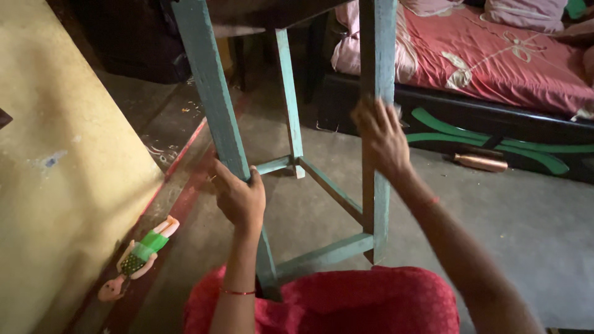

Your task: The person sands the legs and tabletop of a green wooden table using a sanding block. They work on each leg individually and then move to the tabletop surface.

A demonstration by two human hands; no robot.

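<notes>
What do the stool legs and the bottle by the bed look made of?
Stool legs: likely wood, square-cut, with worn teal paint rubbed thin in patches. Bottle: probably copper or similar metal, with a smooth reddish-brown sheen; it lies on its side.

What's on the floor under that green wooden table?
Under the green table, only bare concrete floor shows between the legs held by the left hand and right hand. The nearest floor is hidden by red cloth.
</notes>
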